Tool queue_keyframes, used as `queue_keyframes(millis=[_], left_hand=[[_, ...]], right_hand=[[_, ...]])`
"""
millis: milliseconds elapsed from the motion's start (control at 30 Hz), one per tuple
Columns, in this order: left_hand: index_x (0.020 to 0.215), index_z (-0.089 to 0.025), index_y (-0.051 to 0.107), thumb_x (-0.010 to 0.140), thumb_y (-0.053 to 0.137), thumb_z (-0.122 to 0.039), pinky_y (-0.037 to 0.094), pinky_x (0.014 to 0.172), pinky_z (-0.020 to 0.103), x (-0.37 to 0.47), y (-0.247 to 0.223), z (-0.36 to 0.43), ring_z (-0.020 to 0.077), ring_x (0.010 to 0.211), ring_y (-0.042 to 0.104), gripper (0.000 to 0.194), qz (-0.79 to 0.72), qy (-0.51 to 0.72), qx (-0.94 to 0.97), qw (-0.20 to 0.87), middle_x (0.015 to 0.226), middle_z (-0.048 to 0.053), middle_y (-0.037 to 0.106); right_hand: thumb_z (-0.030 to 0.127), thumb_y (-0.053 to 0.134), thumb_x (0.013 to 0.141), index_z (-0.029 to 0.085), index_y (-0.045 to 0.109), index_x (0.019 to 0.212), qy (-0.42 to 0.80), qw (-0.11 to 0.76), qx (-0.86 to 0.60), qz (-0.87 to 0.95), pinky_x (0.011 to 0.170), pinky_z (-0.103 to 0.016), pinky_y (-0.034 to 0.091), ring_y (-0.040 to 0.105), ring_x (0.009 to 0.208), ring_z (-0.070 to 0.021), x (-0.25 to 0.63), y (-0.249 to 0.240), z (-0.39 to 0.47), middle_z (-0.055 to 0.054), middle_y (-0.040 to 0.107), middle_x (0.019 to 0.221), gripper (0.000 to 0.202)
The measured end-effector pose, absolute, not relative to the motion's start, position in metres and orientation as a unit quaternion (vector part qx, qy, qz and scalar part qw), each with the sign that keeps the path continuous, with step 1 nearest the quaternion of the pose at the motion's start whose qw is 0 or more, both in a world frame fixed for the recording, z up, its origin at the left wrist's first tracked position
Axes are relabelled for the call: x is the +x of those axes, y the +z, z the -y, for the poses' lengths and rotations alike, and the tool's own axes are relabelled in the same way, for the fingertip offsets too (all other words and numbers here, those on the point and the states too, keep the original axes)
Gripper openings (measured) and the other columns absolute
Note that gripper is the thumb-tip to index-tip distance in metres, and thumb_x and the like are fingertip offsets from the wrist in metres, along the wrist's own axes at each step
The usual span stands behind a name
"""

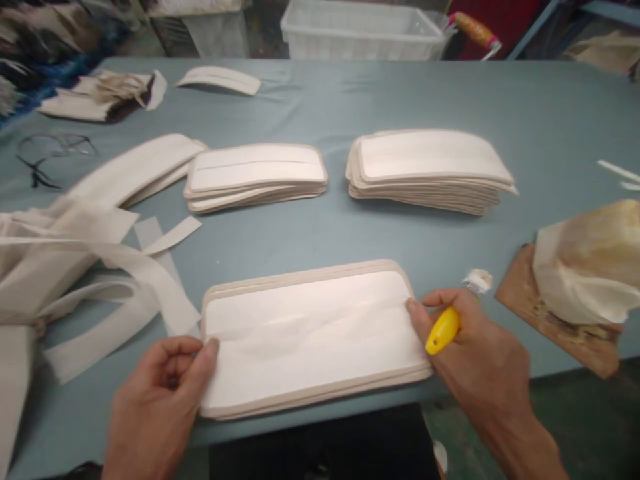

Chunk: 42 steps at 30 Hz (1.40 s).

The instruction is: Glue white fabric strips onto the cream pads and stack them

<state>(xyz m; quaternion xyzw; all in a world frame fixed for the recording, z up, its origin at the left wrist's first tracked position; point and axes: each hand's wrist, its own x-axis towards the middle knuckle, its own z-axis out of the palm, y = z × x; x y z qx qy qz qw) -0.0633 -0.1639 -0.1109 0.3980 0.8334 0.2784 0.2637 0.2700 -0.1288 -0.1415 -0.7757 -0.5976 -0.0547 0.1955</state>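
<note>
A small stack of beige rounded panels topped by a white sheet (pixel 310 333) lies at the table's front edge. At its left edge, my left hand (pixel 165 387) pinches the panel between thumb and fingers. My right hand (pixel 475 360) grips the stack's right edge with its thumb on top. That same hand also keeps a brush with a yellow handle (pixel 443 331) tucked in it, its whitish, smeared head (pixel 479 281) pointing away from me. Beyond the panel are a shorter stack (pixel 257 167) with a line on top and a taller stack (pixel 430 157).
Pale fabric strips (pixel 115 320) and a long panel (pixel 135 170) cover the left side. Eyeglasses (pixel 55 147) lie farther back. At right, a whitish, glue-stained container (pixel 585 267) stands on a brown board (pixel 565 333). A white plastic bin (pixel 365 33) stands behind the table (pixel 300 240).
</note>
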Motion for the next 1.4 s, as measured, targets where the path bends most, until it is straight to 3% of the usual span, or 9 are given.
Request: queue_keyframes(millis=[233,433,567,700,900,1067,1167,1267,1400], left_hand=[[0.076,-0.022,0.06,0.057,0.068,-0.076,0.026,0.045,0.024,-0.064,-0.125,0.155,0.0125,0.047,0.041,0.058,-0.838,0.327,0.326,0.29,0.048,-0.004,0.052],[0.076,-0.022,0.059,0.065,0.063,-0.078,0.028,0.048,0.023,-0.067,-0.128,0.157,0.012,0.05,0.041,0.057,-0.828,0.328,0.353,0.287,0.05,-0.004,0.053],[0.075,-0.023,0.059,0.066,0.06,-0.081,0.028,0.049,0.025,-0.068,-0.129,0.156,0.0126,0.051,0.041,0.059,-0.827,0.321,0.366,0.281,0.05,-0.004,0.051],[0.074,-0.023,0.059,0.07,0.057,-0.082,0.031,0.051,0.026,-0.072,-0.132,0.154,0.0135,0.053,0.043,0.059,-0.825,0.305,0.387,0.275,0.052,-0.004,0.052],[0.071,-0.025,0.059,0.076,0.051,-0.078,0.035,0.056,0.032,-0.075,-0.126,0.146,0.0178,0.056,0.051,0.054,-0.839,0.254,0.42,0.237,0.056,-0.002,0.058],[0.091,-0.027,0.068,0.09,0.046,-0.065,0.039,0.069,0.037,-0.072,-0.105,0.162,0.0262,0.078,0.066,0.044,-0.858,0.233,0.44,0.124,0.082,0.003,0.074],[0.112,-0.024,0.07,0.102,0.047,-0.05,0.049,0.088,0.037,-0.06,-0.101,0.18,0.0245,0.103,0.071,0.035,-0.744,0.277,0.608,0.027,0.11,0.005,0.078],[0.14,-0.015,0.059,0.108,0.047,-0.031,0.042,0.118,0.034,-0.039,-0.107,0.19,0.0223,0.138,0.059,0.038,-0.518,0.257,0.813,-0.071,0.145,0.01,0.067],[0.149,-0.007,0.051,0.11,0.04,-0.037,0.038,0.122,0.041,-0.019,-0.122,0.185,0.0263,0.146,0.053,0.052,-0.443,0.175,0.868,-0.137,0.156,0.013,0.059]], right_hand=[[0.069,0.044,0.098,0.024,0.068,0.095,-0.069,0.181,-0.787,0.586,0.052,-0.028,0.027,0.054,0.047,-0.0257,0.271,-0.142,0.13,-0.002,0.056,0.054,0.05],[0.059,0.05,0.105,0.022,0.067,0.091,-0.133,0.255,-0.723,0.629,0.05,-0.029,0.032,0.061,0.051,-0.0231,0.271,-0.144,0.132,-0.003,0.065,0.063,0.043],[0.043,0.061,0.108,0.021,0.065,0.093,-0.206,0.318,-0.603,0.702,0.055,-0.03,0.041,0.066,0.058,-0.0222,0.278,-0.147,0.128,-0.003,0.071,0.071,0.027],[0.021,0.07,0.105,0.021,0.061,0.098,-0.135,0.375,-0.439,0.805,0.072,-0.029,0.054,0.078,0.08,-0.0209,0.285,-0.142,0.122,-0.008,0.081,0.098,0.011],[0.025,0.063,0.109,0.022,0.059,0.098,-0.064,0.347,-0.384,0.853,0.081,-0.035,0.06,0.08,0.093,-0.0236,0.28,-0.132,0.118,-0.01,0.081,0.107,0.012],[0.025,0.062,0.109,0.022,0.058,0.103,-0.031,0.353,-0.374,0.857,0.087,-0.037,0.062,0.079,0.103,-0.0253,0.274,-0.126,0.125,-0.014,0.08,0.115,0.008],[0.025,0.059,0.109,0.022,0.057,0.104,-0.008,0.347,-0.362,0.865,0.09,-0.039,0.062,0.078,0.11,-0.0264,0.271,-0.124,0.13,-0.016,0.079,0.121,0.006],[0.022,0.057,0.108,0.023,0.057,0.106,0.019,0.339,-0.334,0.879,0.095,-0.041,0.062,0.077,0.114,-0.027,0.265,-0.124,0.134,-0.015,0.078,0.126,0.002],[0.018,0.059,0.104,0.024,0.056,0.108,0.064,0.327,-0.282,0.9,0.11,-0.044,0.056,0.074,0.121,-0.0253,0.251,-0.125,0.133,-0.014,0.076,0.132,0.008]])
